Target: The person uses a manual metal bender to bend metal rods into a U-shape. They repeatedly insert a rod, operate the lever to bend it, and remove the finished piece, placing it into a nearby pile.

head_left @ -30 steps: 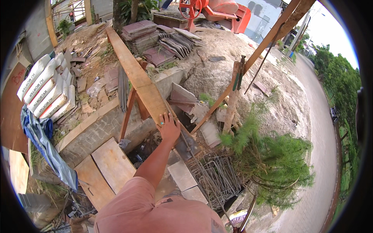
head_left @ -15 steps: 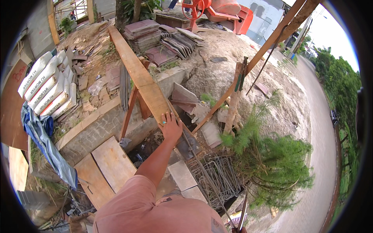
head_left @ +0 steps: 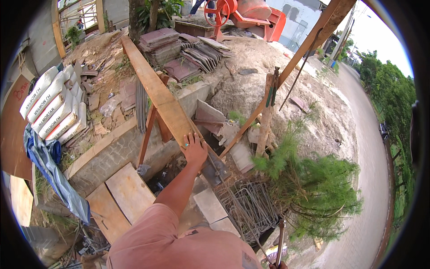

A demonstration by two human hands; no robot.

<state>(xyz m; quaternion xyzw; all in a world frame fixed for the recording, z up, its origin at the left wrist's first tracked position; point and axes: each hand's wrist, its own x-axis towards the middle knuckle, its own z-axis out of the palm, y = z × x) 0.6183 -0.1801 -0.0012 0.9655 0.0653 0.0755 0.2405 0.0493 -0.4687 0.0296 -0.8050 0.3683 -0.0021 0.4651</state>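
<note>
One hand of mine, the left hand (head_left: 195, 149), lies open on the near end of a wooden plank (head_left: 155, 90), just beside a thin steel rod (head_left: 216, 168), while my right hand (head_left: 278, 266), mostly cut by the lower edge of view, is closed around a metal bar (head_left: 281, 242).

the right hand (head_left: 278, 266) is mostly cut off by the lower edge, its grip unclear; the underside of the left hand (head_left: 195, 150) is hidden; the upper edge crops the orange mixer (head_left: 253, 12) and a person's legs (head_left: 195, 7)
</note>
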